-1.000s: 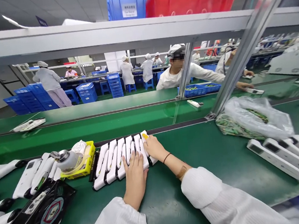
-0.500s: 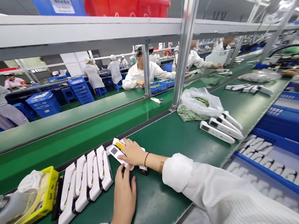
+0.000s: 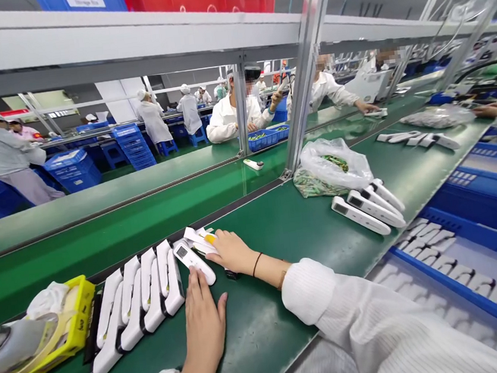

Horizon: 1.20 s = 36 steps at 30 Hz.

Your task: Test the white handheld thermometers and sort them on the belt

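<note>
My left hand [image 3: 201, 314] lies with its fingers stretched out, fingertips touching the lower part of a white handheld device [image 3: 198, 266] with a small grey screen, which looks like a thermometer. To its right, my right hand [image 3: 234, 251] curls over another white plastic housing [image 3: 195, 235]. A yellow piece [image 3: 210, 239] shows at its fingertips; whether it belongs to the housing I cannot tell. The rest of that housing is hidden under the palm, with a black end [image 3: 231, 274] sticking out below. Left of both hands, several white angled housings [image 3: 151, 287] lie in a slanted row.
A yellow basket [image 3: 81, 313] stands at the left. Beyond my right arm lie a plastic bag of green parts [image 3: 334, 168] and several white devices [image 3: 368, 209]. Blue trays [image 3: 467, 293] of housings sit at the right. A metal post [image 3: 307, 72] rises behind the bench; co-workers sit beyond.
My right hand has shifted slightly right, away from the screen device, which now lies beside the row under my left fingertips. The yellow piece shows less.
</note>
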### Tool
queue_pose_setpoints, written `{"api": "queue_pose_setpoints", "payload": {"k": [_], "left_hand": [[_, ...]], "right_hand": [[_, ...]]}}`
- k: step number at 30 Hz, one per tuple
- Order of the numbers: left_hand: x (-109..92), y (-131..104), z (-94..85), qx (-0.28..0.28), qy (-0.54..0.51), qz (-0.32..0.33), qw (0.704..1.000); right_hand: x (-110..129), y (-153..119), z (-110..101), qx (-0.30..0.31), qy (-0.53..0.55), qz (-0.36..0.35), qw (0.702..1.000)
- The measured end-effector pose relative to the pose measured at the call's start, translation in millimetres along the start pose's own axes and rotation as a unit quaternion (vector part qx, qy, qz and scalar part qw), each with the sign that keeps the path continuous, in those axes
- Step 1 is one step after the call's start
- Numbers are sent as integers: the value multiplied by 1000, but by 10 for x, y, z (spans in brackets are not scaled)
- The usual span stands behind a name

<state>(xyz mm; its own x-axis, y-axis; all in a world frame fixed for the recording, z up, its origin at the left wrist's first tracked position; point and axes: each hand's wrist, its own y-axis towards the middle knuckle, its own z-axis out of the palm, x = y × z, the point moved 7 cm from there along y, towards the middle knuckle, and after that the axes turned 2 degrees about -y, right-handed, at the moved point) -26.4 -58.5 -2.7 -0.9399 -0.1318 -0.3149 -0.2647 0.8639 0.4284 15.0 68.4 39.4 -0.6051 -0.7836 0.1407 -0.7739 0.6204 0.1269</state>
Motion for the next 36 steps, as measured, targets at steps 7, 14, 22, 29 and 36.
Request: {"api": "queue_pose_setpoints", "payload": {"k": [7, 14, 22, 29, 36], "left_hand": [[69, 14, 104, 17, -87, -85, 992], [76, 73, 179, 28, -135, -82, 987], [277, 399, -287, -27, -187, -88, 978], [387, 811, 26, 73, -216, -73, 971], [-65, 662, 265, 132, -287, -1, 949]], "right_hand": [[39, 133, 26, -7, 13, -11, 1000], [84, 128, -18, 3, 18, -39, 999], [121, 147, 58, 20, 11, -42, 999], [-203, -235, -53, 32, -5, -116, 993], [-464, -645, -141, 66, -56, -86, 992]]}}
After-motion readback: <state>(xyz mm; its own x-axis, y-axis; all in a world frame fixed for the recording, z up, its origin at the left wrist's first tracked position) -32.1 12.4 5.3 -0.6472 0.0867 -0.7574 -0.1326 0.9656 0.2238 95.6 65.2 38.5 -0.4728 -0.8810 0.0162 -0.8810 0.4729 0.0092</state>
